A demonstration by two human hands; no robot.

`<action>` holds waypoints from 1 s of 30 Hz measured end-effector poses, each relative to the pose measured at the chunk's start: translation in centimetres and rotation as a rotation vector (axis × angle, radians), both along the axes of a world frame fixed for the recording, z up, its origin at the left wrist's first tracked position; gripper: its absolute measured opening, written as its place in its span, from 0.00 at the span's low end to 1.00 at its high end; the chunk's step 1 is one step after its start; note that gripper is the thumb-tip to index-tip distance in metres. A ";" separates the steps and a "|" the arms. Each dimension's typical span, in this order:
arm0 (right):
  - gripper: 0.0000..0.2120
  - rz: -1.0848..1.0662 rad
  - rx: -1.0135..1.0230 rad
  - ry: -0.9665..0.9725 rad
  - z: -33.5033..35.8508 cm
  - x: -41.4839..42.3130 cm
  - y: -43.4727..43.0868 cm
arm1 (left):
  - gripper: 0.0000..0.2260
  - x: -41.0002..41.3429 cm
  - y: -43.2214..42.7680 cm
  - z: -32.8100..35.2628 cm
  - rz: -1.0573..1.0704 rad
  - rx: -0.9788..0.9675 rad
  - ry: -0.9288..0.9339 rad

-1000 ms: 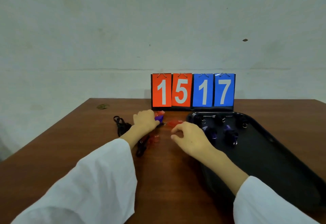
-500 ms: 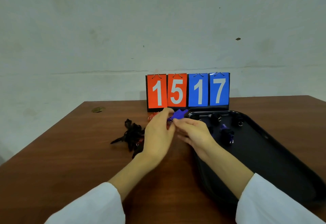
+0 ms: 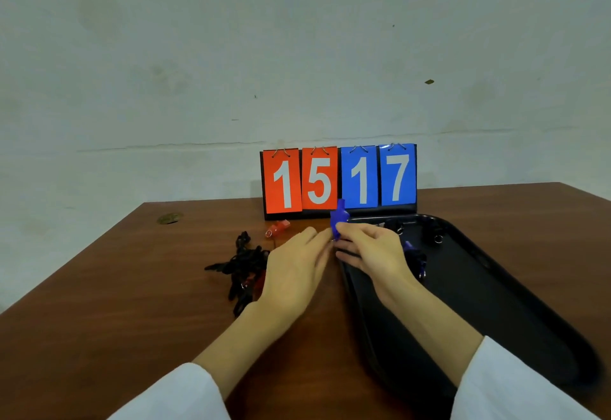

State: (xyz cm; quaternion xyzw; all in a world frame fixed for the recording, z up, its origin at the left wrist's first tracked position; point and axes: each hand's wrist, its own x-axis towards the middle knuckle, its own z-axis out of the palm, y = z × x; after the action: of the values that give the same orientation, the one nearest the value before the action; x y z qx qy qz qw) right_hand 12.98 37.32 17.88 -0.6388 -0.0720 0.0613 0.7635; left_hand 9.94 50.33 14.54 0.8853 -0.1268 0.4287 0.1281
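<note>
Since the frame half a second earlier, the blue whistle [image 3: 339, 221] is standing up: it was lying slanted between the hands, and now its long axis is pointing almost straight upward.

Nearest to the camera, two white sleeves are entering from below. The left hand [image 3: 297, 264] is reaching in from the left with fingers [image 3: 314, 237] nearly straight, and their tips are meeting the lower end of the whistle; I cannot tell if they are pinching the small ring there or only touching it. The right hand [image 3: 373, 251] is pinching the lower body of the whistle between thumb and curled fingers, so this hand is carrying it, a little above the bench [image 3: 132, 287], at the left edge of the black tray [image 3: 496, 304].

The tray is lying just to the right of the whistle, so the right hand is the nearer one for putting it there. More blue whistles [image 3: 413, 254] are already resting inside.

Left of the hands, black lanyards [image 3: 244, 264] are lying in a heap, and a red whistle [image 3: 277, 228] is waiting behind them. Farthest, the scoreboard [image 3: 339, 178] is showing 15 and 17
</note>
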 end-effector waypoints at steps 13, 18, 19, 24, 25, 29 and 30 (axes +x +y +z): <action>0.10 0.151 0.734 0.326 2.1 1.5 -2.6 | 0.12 0.7 4.4 1.6 0.108 -0.504 0.262; 0.10 0.057 0.479 0.268 2.5 1.9 -4.1 | 0.08 1.8 6.6 3.5 0.127 -0.725 0.252; 0.09 0.027 0.413 0.266 2.6 1.9 -4.3 | 0.06 2.1 7.1 4.2 0.133 -0.792 0.253; 0.08 -0.145 0.118 0.240 2.7 2.0 -4.3 | 0.06 3.0 9.5 7.3 0.077 -0.958 0.427; 0.08 -0.211 0.025 0.175 2.7 2.2 -4.3 | 0.08 3.1 10.0 7.5 0.080 -0.944 0.453; 0.09 -0.454 -0.384 -0.094 2.0 3.2 -5.0 | 0.16 3.7 12.0 7.9 0.145 -0.870 0.467; 0.09 -0.468 -0.453 -0.120 1.7 3.4 -5.1 | 0.17 3.8 12.5 7.8 0.167 -0.862 0.464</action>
State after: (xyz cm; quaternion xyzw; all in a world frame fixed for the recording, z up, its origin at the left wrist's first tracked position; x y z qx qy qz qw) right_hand 16.33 32.19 19.63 -0.7941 0.0472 -0.1393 0.5897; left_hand 13.71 62.80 22.39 0.8309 0.1654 0.2425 0.4726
